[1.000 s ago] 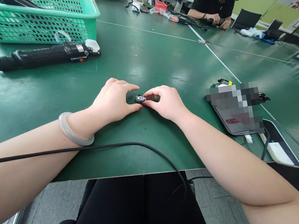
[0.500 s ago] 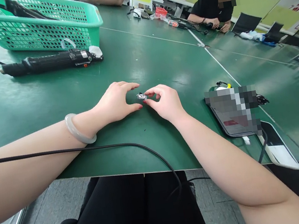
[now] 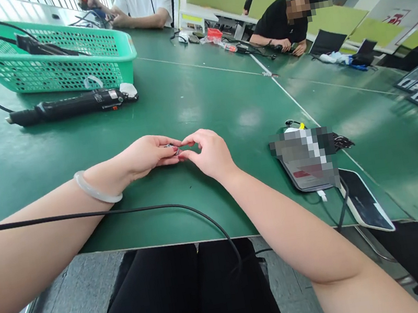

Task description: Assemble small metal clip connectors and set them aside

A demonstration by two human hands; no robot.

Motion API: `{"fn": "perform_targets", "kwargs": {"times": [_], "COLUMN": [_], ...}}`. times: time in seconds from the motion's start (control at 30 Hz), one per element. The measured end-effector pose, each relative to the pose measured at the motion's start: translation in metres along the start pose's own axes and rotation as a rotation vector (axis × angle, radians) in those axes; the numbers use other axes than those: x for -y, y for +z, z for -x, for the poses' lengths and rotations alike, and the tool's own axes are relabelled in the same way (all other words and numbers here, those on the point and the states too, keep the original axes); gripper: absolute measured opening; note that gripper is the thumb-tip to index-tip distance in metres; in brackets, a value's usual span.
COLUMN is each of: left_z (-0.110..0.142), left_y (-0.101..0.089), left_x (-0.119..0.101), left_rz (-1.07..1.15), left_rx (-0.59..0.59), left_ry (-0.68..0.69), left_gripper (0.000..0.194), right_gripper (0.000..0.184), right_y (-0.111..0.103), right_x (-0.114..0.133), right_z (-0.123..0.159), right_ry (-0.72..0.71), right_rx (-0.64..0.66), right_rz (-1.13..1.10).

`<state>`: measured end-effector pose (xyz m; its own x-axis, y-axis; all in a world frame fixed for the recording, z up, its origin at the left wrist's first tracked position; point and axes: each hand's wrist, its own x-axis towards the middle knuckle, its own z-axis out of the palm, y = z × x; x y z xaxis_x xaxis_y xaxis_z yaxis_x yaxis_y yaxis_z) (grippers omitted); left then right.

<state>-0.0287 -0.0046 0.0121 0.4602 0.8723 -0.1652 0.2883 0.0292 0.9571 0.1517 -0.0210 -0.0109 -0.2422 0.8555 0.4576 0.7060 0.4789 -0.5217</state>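
Observation:
Small silvery metal pieces [image 3: 171, 147] show between the fingers of my left hand [image 3: 149, 154], which is closed around them just above or on the green table. Their exact kind is too small to make out. My right hand [image 3: 210, 153] meets the left one fingertip to fingertip, its thumb and index finger pinched at the right end of the pieces. The fingers partly hide the metal.
Behind my left hand lies a black electric screwdriver [image 3: 70, 105] beside a green mesh basket [image 3: 61, 76] with cables. A phone-like device [image 3: 311, 174] and a white-and-black handset [image 3: 367, 200] sit at right. A black cable [image 3: 141, 208] crosses my left forearm. Two people work across the table.
My left hand, open beside the pieces before, has closed on them. Both hands have come together and shifted slightly left in view. The view has tilted up a little.

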Motion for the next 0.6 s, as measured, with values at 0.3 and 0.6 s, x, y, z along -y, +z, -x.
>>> {"fn": "perform_targets", "kwargs": {"times": [0.3,0.6], "left_z": [0.039,0.076], "left_y": [-0.093,-0.128], "left_x": [0.003,0.013], "left_rz": [-0.882,-1.331], "left_rx": [-0.397,-0.409], "left_ry": [-0.149,-0.229], "left_gripper": [0.043,0.075], "right_gripper": [0.024,0.027], "right_y": [-0.008,-0.006], "right_x": [-0.013,-0.015], "right_z": [0.0,0.0], "right_ry": [0.146,0.131], "right_rx": [0.038,0.072], "right_rz": [-0.081,-0.101]}}
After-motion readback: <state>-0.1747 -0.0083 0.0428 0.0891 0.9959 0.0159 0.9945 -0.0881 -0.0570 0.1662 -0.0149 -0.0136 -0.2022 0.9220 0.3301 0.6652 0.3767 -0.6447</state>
